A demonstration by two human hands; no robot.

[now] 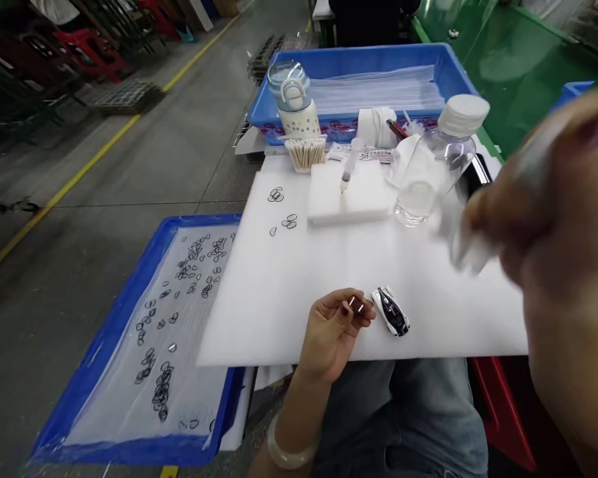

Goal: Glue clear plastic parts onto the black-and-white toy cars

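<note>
My left hand is closed in a pinch around a small dark, glossy piece, above the front of the white foam board. Just right of its fingertips lies a white and black toy-car-shaped object on the board. My right hand is raised close to the camera and smeared by motion. Its fingers grip a whitish crumpled thing, too blurred to name exactly. Behind it stands a clear bottle with a white cap. A syringe rests on a white foam block.
Small black rings lie on the board's left side. Many more are in a blue tray at lower left. Cotton swabs, a drinking bottle, and a blue bin with white sheets stand at the back.
</note>
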